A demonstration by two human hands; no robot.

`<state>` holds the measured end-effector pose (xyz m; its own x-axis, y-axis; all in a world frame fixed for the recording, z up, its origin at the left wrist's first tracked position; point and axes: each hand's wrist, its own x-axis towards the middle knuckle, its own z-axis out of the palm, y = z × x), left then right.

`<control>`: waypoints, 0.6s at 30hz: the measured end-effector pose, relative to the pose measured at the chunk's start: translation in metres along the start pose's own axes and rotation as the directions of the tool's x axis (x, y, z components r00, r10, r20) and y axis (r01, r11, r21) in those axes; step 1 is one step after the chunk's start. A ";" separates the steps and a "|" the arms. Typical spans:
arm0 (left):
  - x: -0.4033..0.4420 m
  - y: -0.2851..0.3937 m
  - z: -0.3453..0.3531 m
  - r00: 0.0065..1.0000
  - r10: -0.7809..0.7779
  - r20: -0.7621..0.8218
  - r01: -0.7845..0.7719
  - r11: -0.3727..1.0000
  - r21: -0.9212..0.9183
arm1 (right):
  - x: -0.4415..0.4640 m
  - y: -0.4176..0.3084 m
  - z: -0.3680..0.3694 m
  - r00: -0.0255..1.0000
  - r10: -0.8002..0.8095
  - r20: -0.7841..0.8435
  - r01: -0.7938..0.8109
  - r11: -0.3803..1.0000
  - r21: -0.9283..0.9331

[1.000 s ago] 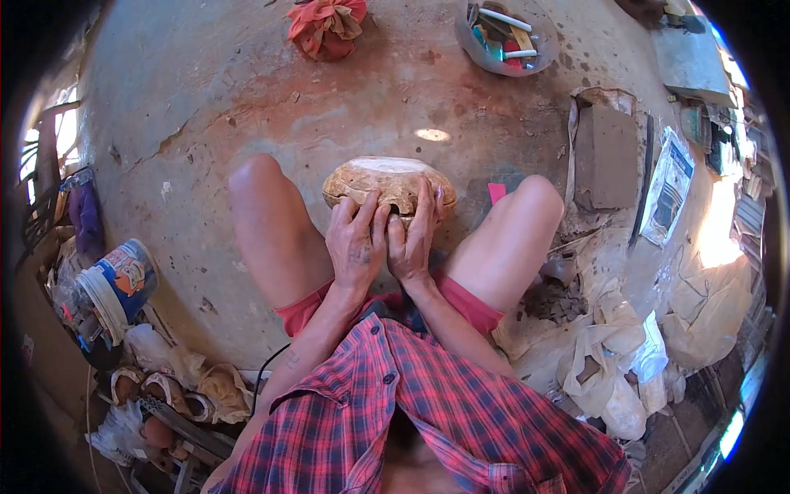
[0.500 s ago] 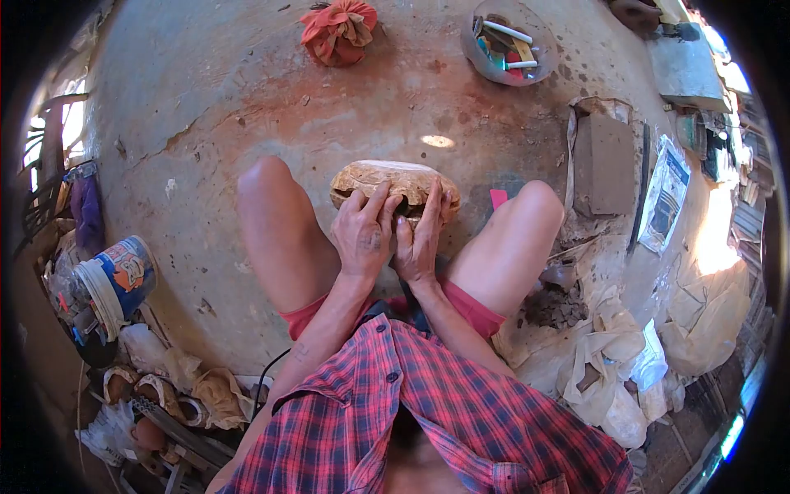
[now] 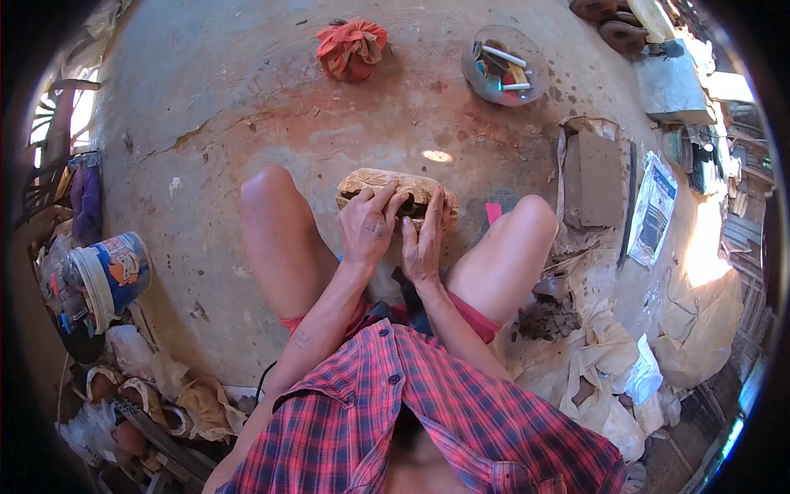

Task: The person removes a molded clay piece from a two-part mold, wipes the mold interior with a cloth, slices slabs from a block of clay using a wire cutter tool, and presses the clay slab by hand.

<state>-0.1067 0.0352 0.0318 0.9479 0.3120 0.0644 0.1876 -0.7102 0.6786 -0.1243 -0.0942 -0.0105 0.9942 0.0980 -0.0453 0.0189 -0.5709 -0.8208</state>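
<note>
Between my knees is a rounded, tan-brown object with a rough surface and a dark gap along the side facing me. My left hand grips its near side left of the middle, fingers bent over the gap. Around its right part my right hand is closed, with fingers on the upper side and the thumb near the dark opening. The two hands are close together. What lies inside the opening cannot be made out.
A red cloth bundle and a round tub of tools are on the floor ahead. At right lie a brown block, a printed packet and crumpled sheets. A blue-white bucket lies at left.
The object has tilted, so its pale top shows less and the dark gap shows more. My hands have moved with it. The whole view has shifted, with the floor items lower in the frame.
</note>
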 end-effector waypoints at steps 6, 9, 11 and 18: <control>0.001 -0.008 0.007 1.000 -0.002 -0.031 0.001 1.000 -0.017 | -0.004 0.002 -0.006 0.995 -0.102 0.007 0.102 0.995 -0.017; 0.002 -0.011 0.005 1.000 0.025 -0.009 -0.026 0.986 -0.163 | 0.000 0.005 -0.002 1.000 -0.026 0.017 0.027 0.998 -0.059; -0.004 -0.011 -0.003 0.997 0.000 0.079 0.004 0.999 -0.050 | 0.004 0.007 -0.005 0.999 -0.011 0.039 0.013 0.999 -0.038; -0.013 -0.018 -0.003 0.992 -0.029 0.124 0.045 0.990 -0.135 | 0.010 0.012 -0.007 0.995 0.000 0.101 0.001 1.000 -0.009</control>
<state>-0.1229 0.0455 0.0208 0.9668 0.2513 -0.0463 0.1940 -0.6038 0.7732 -0.1137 -0.1055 -0.0166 0.9783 0.1801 -0.1024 0.0211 -0.5784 -0.8155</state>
